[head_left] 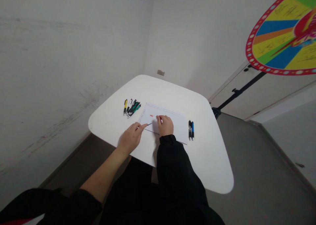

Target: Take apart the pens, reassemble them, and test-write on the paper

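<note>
My left hand (131,137) is closed in a pinch at the near left edge of a white sheet of paper (176,124). From its fingertips a thin dark stick (150,124), like a pen refill, points right toward my other hand. Over the middle of the sheet, my right hand (165,124) has thumb and forefinger pressed together; something small and pale may be between them, too small to name. Just beyond the fingers, a small orange-red spot or piece (151,115) shows on the paper. Handwriting runs along the sheet's far and left edges.
Left of the paper lie several pens (133,108), with a yellow pen (125,107) at their outer side. A black pen (190,130) and a blue pen (193,130) lie to the right. The white table (204,165) stands near walls; a colourful wheel (276,37) rises at right.
</note>
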`<action>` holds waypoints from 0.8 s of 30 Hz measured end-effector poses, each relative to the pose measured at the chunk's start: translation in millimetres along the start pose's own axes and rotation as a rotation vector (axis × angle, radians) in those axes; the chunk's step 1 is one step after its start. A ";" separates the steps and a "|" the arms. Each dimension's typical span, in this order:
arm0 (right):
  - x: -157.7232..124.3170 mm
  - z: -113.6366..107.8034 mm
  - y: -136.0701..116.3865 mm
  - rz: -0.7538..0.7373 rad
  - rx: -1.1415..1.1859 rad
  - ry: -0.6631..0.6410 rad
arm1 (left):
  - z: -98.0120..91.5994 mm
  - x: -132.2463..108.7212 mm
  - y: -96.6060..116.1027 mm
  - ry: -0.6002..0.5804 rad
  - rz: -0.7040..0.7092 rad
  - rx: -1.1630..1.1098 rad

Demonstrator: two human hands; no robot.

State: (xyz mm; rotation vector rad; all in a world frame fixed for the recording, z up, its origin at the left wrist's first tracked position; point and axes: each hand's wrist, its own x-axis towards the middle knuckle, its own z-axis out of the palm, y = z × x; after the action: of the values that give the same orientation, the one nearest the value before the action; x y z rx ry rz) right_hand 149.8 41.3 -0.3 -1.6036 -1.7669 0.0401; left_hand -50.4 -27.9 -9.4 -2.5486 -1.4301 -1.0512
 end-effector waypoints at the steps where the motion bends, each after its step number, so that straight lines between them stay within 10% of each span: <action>1: -2.9 -2.6 -2.3 -0.005 0.065 0.014 | -0.4 0.0 0.2 0.003 -0.003 -0.005; 7: -26.3 -18.0 -14.8 0.033 0.454 -0.002 | -0.6 0.0 1.1 0.014 -0.018 -0.005; 16: -21.5 -20.9 15.9 0.210 0.427 0.168 | 2.2 -1.2 -0.4 -0.006 -0.020 0.019; 24: -31.9 -21.4 -5.8 0.056 0.708 -0.201 | -0.1 0.0 1.0 -0.021 -0.006 0.020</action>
State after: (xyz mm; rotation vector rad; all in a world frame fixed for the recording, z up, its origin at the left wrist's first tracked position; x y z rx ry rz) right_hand 154.5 2.9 2.5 -1.1462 -1.5910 0.7866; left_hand -49.7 -28.5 -9.0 -2.5514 -1.4460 -1.0086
